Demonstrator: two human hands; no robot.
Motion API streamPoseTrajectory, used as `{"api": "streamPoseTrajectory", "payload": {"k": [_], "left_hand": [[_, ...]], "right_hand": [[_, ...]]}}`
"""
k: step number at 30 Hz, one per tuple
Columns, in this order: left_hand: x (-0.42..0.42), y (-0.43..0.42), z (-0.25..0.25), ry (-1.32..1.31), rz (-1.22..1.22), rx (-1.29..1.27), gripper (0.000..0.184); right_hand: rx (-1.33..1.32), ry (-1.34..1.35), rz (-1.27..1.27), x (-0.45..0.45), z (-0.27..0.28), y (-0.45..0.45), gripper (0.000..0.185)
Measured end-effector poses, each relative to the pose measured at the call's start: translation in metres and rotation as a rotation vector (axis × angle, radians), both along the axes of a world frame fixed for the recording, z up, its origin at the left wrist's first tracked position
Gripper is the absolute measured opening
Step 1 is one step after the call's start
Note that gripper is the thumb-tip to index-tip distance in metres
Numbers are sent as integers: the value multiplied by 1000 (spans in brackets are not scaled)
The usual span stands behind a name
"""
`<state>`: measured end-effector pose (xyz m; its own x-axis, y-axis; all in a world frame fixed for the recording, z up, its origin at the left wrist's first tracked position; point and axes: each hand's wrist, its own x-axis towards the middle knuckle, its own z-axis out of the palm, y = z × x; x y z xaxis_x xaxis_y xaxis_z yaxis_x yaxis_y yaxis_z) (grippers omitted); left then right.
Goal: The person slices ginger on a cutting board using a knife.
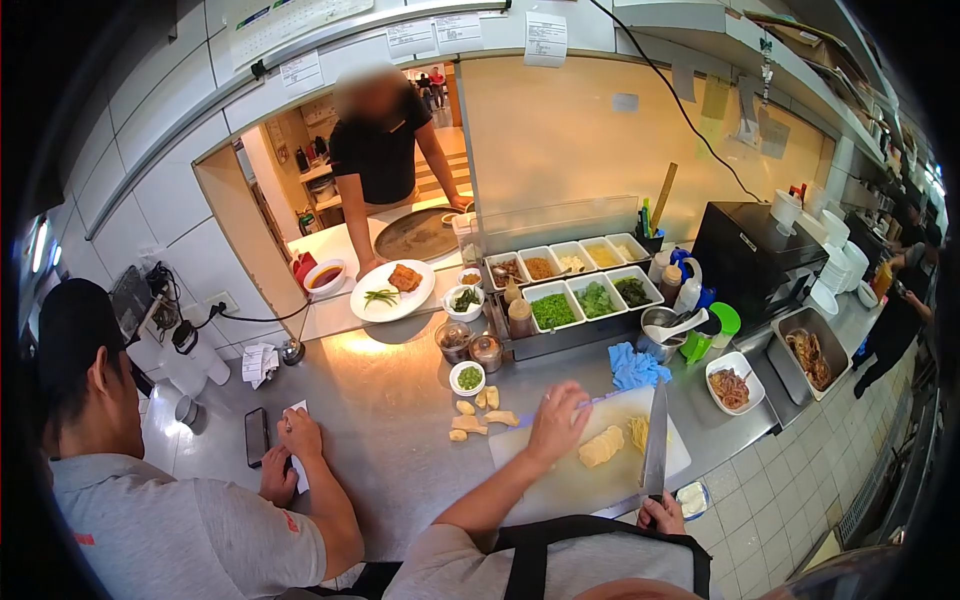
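My right hand point(662, 514) grips the handle of a kitchen knife point(655, 440), its broad blade pointing away from me over the right part of the white cutting board point(540, 490). My left hand point(558, 425) is raised over the board's left half, fingers apart, with nothing in it. Between hand and blade lies a pile of thin pale-yellow slices point(601, 447), apparently ginger. Finer yellow shreds point(638, 432) lie close by the blade, partly hidden by it. Left of the board, several peeled ginger pieces point(468, 424) rest on the steel counter.
Blue gloves point(638, 367) lie behind the board. Toppings trays point(595, 298) stand at the back, with a white bowl of shredded food point(733, 384) at right. A co-worker point(180, 500) writes at left; another person point(385, 150) stands at the hatch by a plate point(362, 305).
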<state>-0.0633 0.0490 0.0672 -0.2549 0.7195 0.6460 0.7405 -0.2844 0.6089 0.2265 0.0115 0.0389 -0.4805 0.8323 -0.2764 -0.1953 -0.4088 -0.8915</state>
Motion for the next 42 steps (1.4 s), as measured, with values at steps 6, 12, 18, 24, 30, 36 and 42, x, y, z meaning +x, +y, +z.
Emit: {"api": "streamPoseTrajectory", "payload": {"k": [6, 12, 18, 24, 30, 36, 42], "left_hand": [[-135, 73, 125, 360, 141, 264, 18], [-286, 124, 307, 677, 520, 517, 19], [-371, 150, 429, 245, 640, 433, 42], [-408, 186, 476, -239, 234, 337, 47], [-390, 195, 491, -408, 182, 441, 30], [-431, 220, 472, -165, 564, 546, 22], [-459, 127, 298, -64, 1248, 440, 30]], "right_hand": [[112, -149, 46, -6, 32, 9, 25], [147, -159, 32, -11, 49, 31, 20], [172, -243, 10, -13, 54, 51, 18], [146, -291, -82, -7, 57, 59, 16], [98, -356, -197, 2, 70, 50, 15], [92, -401, -229, 9, 68, 47, 22], [140, -408, -130, 17, 57, 62, 29]]}}
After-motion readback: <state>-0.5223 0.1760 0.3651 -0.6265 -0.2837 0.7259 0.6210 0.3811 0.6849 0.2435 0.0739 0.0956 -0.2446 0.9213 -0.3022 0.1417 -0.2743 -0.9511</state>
